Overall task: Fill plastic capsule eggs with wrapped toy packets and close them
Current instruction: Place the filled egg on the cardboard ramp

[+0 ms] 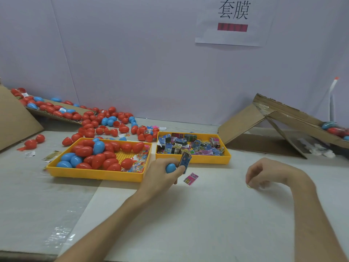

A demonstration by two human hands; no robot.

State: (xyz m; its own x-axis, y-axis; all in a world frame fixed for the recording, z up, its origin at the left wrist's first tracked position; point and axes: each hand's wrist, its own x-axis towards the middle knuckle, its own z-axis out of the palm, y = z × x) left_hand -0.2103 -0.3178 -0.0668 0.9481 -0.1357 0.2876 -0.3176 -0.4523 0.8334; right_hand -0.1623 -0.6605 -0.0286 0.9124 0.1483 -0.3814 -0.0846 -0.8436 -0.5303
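One egg [171, 167]: blue, gripped in left hand [164, 175] along with a packet [185, 160], just near of the packet tray [194, 160].
Right hand [264, 173]: curled, pinching a yellow bit [249, 186], too small to identify.
Risk: two things share one grip, so the packet may slip.

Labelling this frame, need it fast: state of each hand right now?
Left hand: grips a blue egg and a wrapped packet together.
Right hand: pinches a small yellow item, too small to identify.
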